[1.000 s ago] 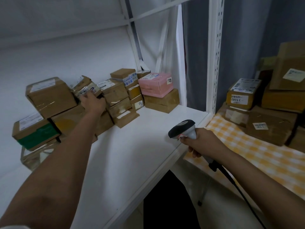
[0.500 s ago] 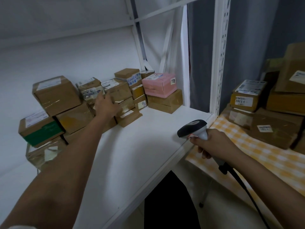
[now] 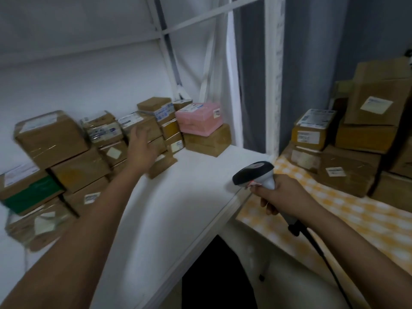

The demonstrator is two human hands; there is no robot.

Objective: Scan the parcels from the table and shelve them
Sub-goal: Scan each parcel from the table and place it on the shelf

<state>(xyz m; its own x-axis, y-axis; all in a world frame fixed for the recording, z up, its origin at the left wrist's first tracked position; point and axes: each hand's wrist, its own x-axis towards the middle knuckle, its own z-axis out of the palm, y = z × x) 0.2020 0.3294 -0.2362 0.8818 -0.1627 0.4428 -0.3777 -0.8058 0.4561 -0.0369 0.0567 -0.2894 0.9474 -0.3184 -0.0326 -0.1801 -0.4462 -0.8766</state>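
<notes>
Brown cardboard parcels are stacked along the back of the white shelf, among them a small taped parcel with a white label and a pink box. My left hand hovers open just in front of the stack, fingers spread, holding nothing. My right hand grips a black and grey barcode scanner near the shelf's front right corner, its cable trailing down. More labelled parcels are piled on the table with the yellow checked cloth at the right.
A white shelf upright stands between shelf and table. A grey curtain hangs behind the table. A box with a green band and a clear-wrapped parcel lie at the shelf's left end. Below the shelf edge is a dark gap.
My left hand has let go of the small taped parcel on the stack and drawn back to the right, open. The view has shifted slightly; the scanner hand stays near the shelf corner.
</notes>
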